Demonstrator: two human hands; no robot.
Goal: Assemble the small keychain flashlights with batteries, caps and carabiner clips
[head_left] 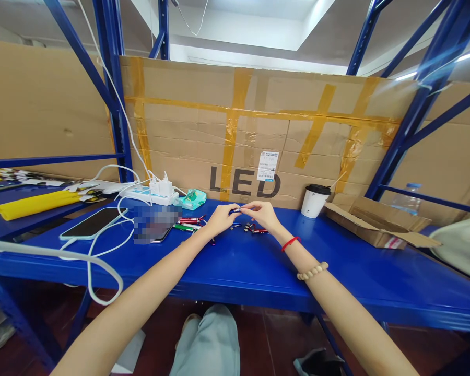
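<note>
A small blue tube [235, 210] with silvery marks is held above the blue table [290, 271], between my two hands. My left hand [220, 219] is closed around its left part. From the other side, the fingertips of my right hand [263, 215] pinch together at its right end. Beneath and between the hands lie small dark and silvery pieces [247, 228], too small to name. A red tube [260, 231] lies near my right wrist. Left of my left hand are several red tubes [191, 220] and a green one [185, 227] with silvery parts.
Left are a charging phone [95, 223], another phone [162, 234], white cables, a power strip [156, 195] and a tissue pack [192, 199]. A lidded paper cup [314, 201] and an open cardboard box [376, 222] stand right. A cardboard sheet [188, 141] closes the back between blue posts.
</note>
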